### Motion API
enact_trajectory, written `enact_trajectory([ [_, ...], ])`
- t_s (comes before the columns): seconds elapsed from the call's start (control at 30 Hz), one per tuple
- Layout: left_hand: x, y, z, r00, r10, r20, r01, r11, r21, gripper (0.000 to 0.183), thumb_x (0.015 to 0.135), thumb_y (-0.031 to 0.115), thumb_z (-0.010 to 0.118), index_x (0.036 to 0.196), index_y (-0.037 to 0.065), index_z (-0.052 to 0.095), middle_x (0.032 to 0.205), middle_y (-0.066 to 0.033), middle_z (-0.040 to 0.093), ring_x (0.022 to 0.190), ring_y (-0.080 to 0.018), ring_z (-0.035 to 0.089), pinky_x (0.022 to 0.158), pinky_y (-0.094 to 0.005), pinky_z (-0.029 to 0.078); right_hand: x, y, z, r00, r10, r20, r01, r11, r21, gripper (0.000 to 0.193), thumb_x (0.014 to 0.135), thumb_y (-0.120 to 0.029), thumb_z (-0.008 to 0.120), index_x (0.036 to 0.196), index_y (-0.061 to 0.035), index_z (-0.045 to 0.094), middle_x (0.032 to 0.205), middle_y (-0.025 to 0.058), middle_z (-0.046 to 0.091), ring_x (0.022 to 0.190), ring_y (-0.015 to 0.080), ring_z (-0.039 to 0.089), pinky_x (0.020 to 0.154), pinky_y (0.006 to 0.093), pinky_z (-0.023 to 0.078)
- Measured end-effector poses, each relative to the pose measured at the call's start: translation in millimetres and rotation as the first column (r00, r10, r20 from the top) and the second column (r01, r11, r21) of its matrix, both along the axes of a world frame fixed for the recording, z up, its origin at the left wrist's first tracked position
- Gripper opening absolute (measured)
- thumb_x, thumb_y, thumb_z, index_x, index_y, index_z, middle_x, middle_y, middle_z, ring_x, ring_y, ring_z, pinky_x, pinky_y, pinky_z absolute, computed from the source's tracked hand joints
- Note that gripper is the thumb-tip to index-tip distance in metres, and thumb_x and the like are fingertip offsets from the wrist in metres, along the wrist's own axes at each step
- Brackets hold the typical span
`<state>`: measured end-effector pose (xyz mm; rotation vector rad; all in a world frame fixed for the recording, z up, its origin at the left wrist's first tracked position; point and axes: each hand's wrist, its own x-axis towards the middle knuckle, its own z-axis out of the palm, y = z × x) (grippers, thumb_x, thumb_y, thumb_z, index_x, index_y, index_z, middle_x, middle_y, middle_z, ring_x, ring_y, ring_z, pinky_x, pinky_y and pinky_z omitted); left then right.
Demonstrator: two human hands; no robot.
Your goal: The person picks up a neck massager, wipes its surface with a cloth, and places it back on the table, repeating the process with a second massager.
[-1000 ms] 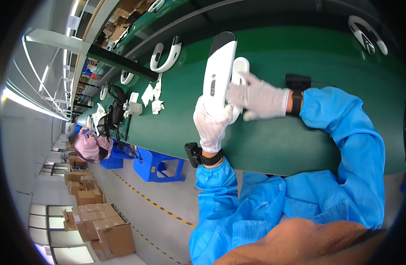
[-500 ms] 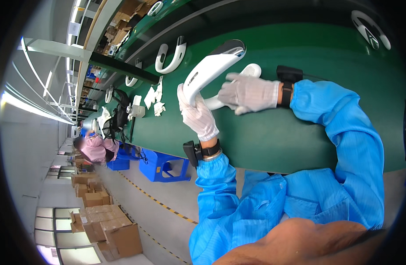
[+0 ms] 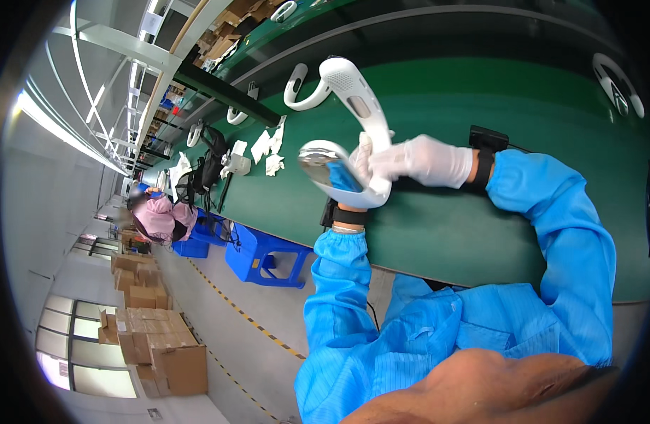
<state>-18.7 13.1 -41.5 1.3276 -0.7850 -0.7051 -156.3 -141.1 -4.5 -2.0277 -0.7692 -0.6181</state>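
A white U-shaped neckband device (image 3: 352, 81) is held up over the green table, its curve toward me. One arm bears a patch of small holes and an oval recess; the other ends in a shiny, mirror-like oval face. My left hand (image 3: 362, 157), in a white glove, grips the device from inside and behind the curve, so part of it is hidden. From the right, my gloved right hand (image 3: 425, 161) has its fingers bent against the curve, touching it beside the left hand. The right fingertips are slightly blurred.
The green table (image 3: 452, 233) carries similar white devices: one (image 3: 307, 99) beyond my hands, another (image 3: 617, 85) at far right. Crumpled white cloths (image 3: 272, 145) and a black bag (image 3: 210, 159) lie to the left. A blue stool (image 3: 265, 256) stands at the front edge; a person in pink (image 3: 162, 215) sits farther off.
The device has been turned over, so its holed arm now points away and its shiny face lies toward the left. My right hand has come against its curve. The view has shifted slightly.
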Motion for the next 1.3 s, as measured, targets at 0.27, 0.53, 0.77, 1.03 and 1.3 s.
enact_trajectory([
  [0.27,-25.9,-0.1,12.9,0.559,-0.384,-0.735,0.291,0.921,-0.259,0.067,0.097,0.066,0.039,0.130,0.008,0.046,0.098,-0.0144,0.061,0.069,-0.0242,0.063,0.050,-0.0388,0.057,9.4,-21.1,8.4,0.740,-0.279,0.612,0.641,0.567,-0.517,0.024,0.080,-0.015,0.063,0.104,-0.0180,0.064,0.119,-0.0036,0.061,0.126,0.0163,0.054,0.115,0.0451,0.035],
  [0.53,-40.6,-5.1,15.9,0.629,-0.311,-0.713,0.473,0.881,0.032,0.029,0.100,0.019,0.057,0.124,0.006,0.048,0.092,-0.0148,0.060,0.065,-0.0185,0.061,0.048,-0.0273,0.056,17.1,-81.7,25.4,0.392,-0.439,0.808,0.900,0.367,-0.236,0.038,0.074,-0.017,0.073,0.107,-0.0304,0.060,0.128,0.0024,0.058,0.121,0.0233,0.058,0.112,0.0507,0.035],
  [0.77,-45.2,-3.9,19.8,0.662,-0.346,-0.665,0.517,0.853,0.071,0.026,0.101,0.022,0.056,0.118,0.004,0.049,0.091,-0.0149,0.062,0.068,-0.0179,0.063,0.050,-0.0264,0.055,7.1,-79.2,18.1,0.473,-0.393,0.788,0.837,0.479,-0.264,0.036,0.071,-0.012,0.071,0.106,-0.0170,0.064,0.121,0.0058,0.059,0.116,0.0305,0.057,0.103,0.0517,0.045],
  [1.03,-44.1,1.9,20.8,0.536,-0.333,-0.776,0.492,0.870,-0.033,0.032,0.100,0.021,0.056,0.126,0.005,0.047,0.094,-0.0162,0.059,0.067,-0.0176,0.062,0.050,-0.0277,0.055,-14.6,-55.7,3.4,0.690,-0.263,0.674,0.677,0.565,-0.473,0.029,0.082,-0.015,0.067,0.111,-0.0177,0.062,0.120,-0.0005,0.064,0.119,0.0146,0.060,0.115,0.0590,0.029],
  [1.3,-44.6,-3.5,27.1,0.489,-0.385,-0.783,0.627,0.779,0.009,0.042,0.100,0.022,0.056,0.136,0.003,0.045,0.090,-0.0154,0.061,0.063,-0.0172,0.062,0.048,-0.0260,0.053,-2.1,-92.4,24.9,0.674,-0.535,0.508,0.643,0.764,-0.048,0.043,0.089,0.001,0.056,0.131,-0.0084,0.058,0.135,0.0159,0.058,0.128,0.0328,0.054,0.104,0.0372,0.048],
])
